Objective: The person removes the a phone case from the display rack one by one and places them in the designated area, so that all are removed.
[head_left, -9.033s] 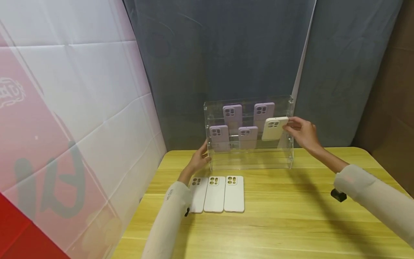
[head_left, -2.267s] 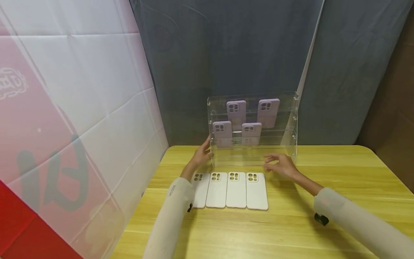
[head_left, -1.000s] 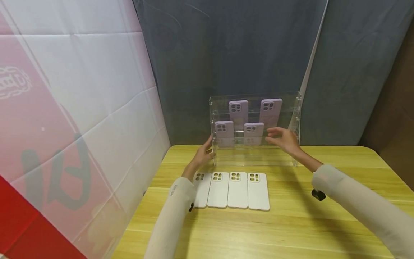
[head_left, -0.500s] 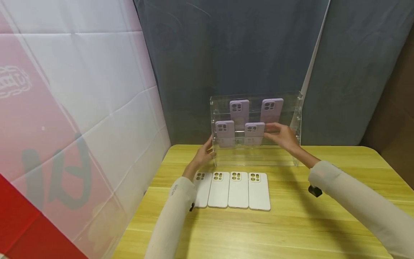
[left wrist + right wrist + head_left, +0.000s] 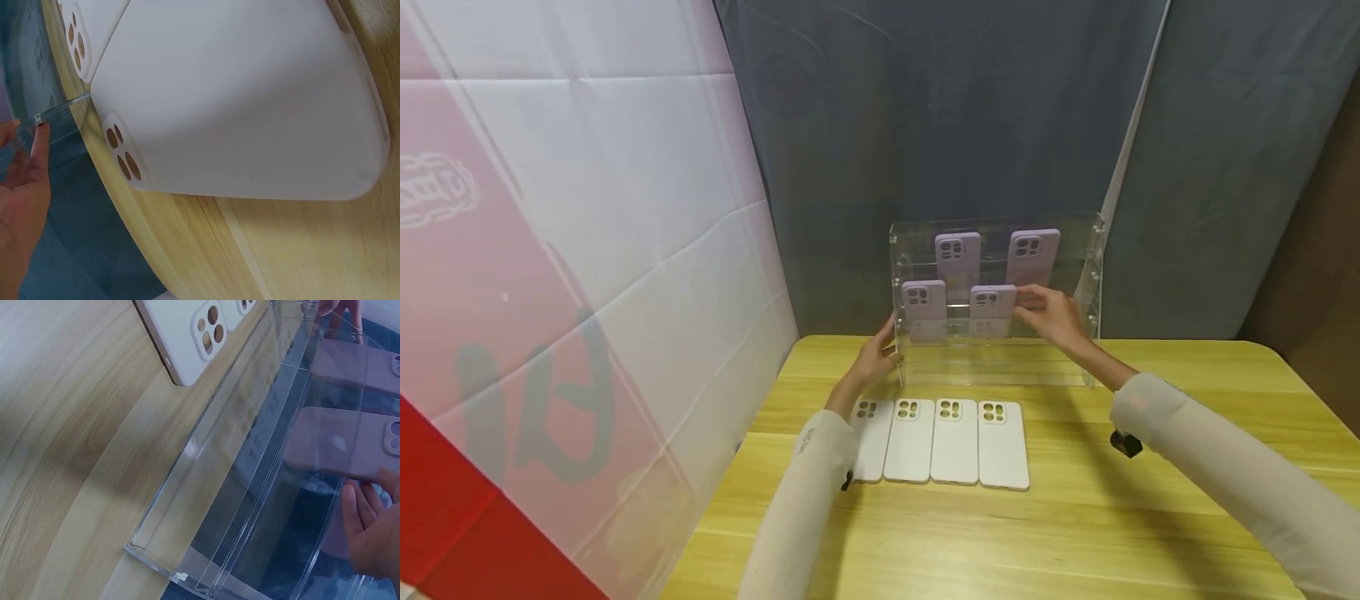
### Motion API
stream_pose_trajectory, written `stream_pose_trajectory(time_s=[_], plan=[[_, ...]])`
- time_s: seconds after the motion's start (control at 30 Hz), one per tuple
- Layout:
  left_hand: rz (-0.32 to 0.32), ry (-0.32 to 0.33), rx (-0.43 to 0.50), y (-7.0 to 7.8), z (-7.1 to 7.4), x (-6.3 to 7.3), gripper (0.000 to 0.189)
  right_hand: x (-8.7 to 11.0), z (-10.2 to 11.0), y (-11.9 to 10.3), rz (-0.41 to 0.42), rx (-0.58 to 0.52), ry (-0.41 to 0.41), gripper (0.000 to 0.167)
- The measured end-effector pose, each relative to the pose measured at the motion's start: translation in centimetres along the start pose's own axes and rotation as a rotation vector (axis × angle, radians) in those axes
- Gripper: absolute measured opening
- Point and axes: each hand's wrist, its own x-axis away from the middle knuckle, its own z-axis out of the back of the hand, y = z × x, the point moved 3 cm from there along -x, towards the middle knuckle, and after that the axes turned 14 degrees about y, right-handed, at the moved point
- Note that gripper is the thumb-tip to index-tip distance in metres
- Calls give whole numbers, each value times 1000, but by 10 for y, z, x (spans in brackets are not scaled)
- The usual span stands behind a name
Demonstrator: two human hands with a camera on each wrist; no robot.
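Observation:
A clear acrylic display stand [image 5: 985,367] with tiers holds several purple phone cases, leaning upright. My left hand [image 5: 872,362] grips its left side panel; in the left wrist view the fingertips [image 5: 42,132] lie at the panel's edge. At the lower row, my right hand [image 5: 1051,317] has thumb and fingers on the right edge of a purple phone case [image 5: 991,312], pinching it. This same purple case [image 5: 331,440] still leans on the stand. Beside it is another purple case [image 5: 922,310]; two more, one upper left [image 5: 958,258] and one upper right [image 5: 1032,254], stand behind.
Several white phone cases [image 5: 1002,454] lie side by side on the wooden table [image 5: 1120,517], in front of the stand; my left forearm overlaps the leftmost one. A grey curtain [image 5: 970,108] hangs behind, and a white and pink printed cloth [image 5: 647,192] hangs at the left.
A white case once held in my right hand at the stand now lies at the row's right end. That hand then rose from near the table to the lower right purple case. My left hand stayed.

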Motion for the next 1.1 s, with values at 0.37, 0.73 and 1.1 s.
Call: stream_pose_trajectory(time_s=[0.37,0.73,1.1], plan=[[-8,0,0,1,-1,2,95,-1,1,-2,-13,-8,25,33],[17,1,19,3,0,4,95,-6,9,-6,-30,-39,29,32],[17,-1,12,0,2,0,95,-13,19,-19,-27,-96,44,34]])
